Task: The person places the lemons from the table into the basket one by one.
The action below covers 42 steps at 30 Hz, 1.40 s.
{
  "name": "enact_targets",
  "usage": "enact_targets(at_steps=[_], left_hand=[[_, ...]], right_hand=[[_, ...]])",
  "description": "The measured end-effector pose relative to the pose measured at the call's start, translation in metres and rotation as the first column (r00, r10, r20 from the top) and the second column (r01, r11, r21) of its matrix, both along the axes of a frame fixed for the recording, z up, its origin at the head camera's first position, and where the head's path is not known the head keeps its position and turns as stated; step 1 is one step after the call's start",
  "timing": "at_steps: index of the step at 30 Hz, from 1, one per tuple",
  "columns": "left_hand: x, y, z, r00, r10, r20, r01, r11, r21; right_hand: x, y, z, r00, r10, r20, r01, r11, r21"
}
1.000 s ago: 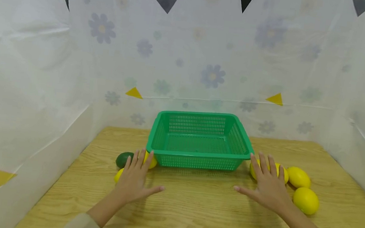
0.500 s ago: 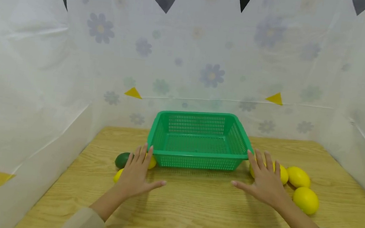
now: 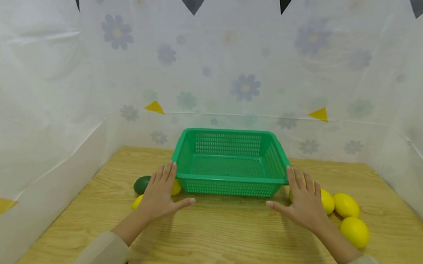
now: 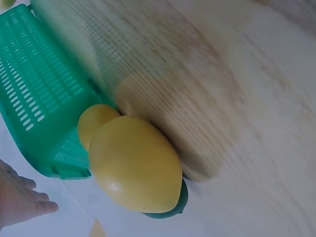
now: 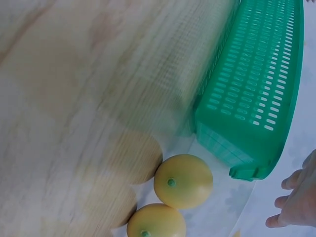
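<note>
A green plastic basket [image 3: 229, 186] with slotted walls stands toward the back of the table, and nothing lies in it. My left hand [image 3: 157, 196] hovers by its front left corner, fingers straight and thumb spread. Under and beside that hand lie yellow lemons [image 4: 136, 165] and a dark green fruit [image 3: 141, 184], partly covered by it. My right hand [image 3: 305, 205] is held likewise at the front right corner, over more lemons [image 5: 182, 181]. Both wrist views show a gap between the hand and the basket. Neither hand holds anything.
Several lemons [image 3: 354, 232] cluster on the right of the wooden table [image 3: 219, 240]. White sheeting [image 3: 219, 55] with flower prints and triangle shapes encloses the table at the back and both sides.
Both hands have moved a little forward and inward, toward the basket's front corners. The basket and the fruit have stayed where they were.
</note>
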<state>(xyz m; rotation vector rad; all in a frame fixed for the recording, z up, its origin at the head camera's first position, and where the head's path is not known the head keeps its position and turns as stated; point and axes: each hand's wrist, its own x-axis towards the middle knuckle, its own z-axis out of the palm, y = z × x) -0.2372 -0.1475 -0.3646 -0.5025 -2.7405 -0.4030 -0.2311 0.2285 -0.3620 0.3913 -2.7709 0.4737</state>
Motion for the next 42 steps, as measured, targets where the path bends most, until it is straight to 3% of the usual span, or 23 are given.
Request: enact_targets(at_steps=[8,24,42], left_hand=[[-0.007,-0.002,-0.001,0.999,0.007,0.048,-0.009,1.0,0.03],[-0.024,0.007,0.004,0.998,-0.047,0.036,0.045,0.997,0.062],[-0.04,0.01,0.008,0.995,-0.044,0.088,0.039,0.998,0.051]], right_hand=[[-0.008,-0.007,0.003,0.999,0.015,-0.032,-0.014,1.0,0.008],[-0.019,-0.004,0.007,1.0,0.029,0.011,-0.029,1.0,-0.006],[-0.043,-0.015,0.011,0.997,0.052,0.058,-0.051,0.999,-0.02]])
